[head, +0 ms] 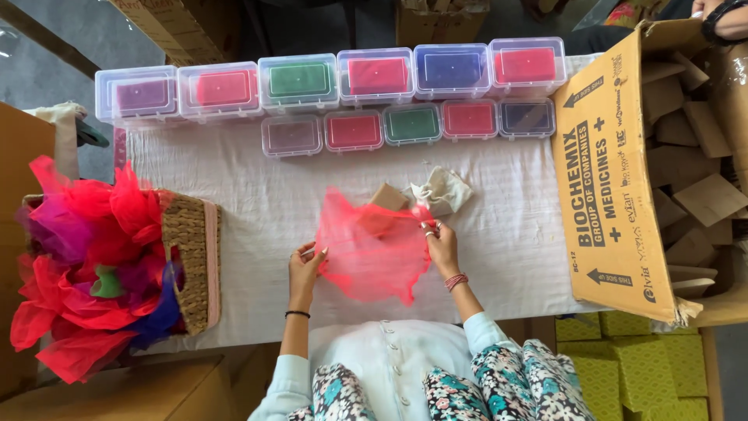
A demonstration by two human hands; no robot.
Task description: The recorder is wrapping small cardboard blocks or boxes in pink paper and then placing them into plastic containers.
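- White cloth is covering the whole worktable, and everything is sitting on top of it, shot from straight above.
- Left hand is pinching the left edge of a sheer red net fabric square, fingers closed on the hem.
- Right hand is gripping the right upper edge of the same net, fingers curled shut on it, so the piece is being held stretched between both hands just above the cloth.
- Small brown cardboard box is sitting right at the top edge of the net, partly showing through the fabric; can't tell whether the net is actually wrapping under it or just lying over one corner.
- Crumpled whitish cloth pouch is lying just beside that box, on its right.
- Two rows of clear plastic lidded boxes are lining up along the far side of the table, each one showing a coloured insert: purple, red, green, blue. The back row's boxes are bigger, the front row's smaller.
- Woven basket is sitting on the left, overflowing with bunched net in red, purple and blue.
- Big open cardboard carton is lying on its side at the right, full of flat brown cardboard pieces.
- Yellow-green boxes are stacking up at bottom right, below the table edge.
- Someone else's hand is showing at the top right corner, well apart from the work.
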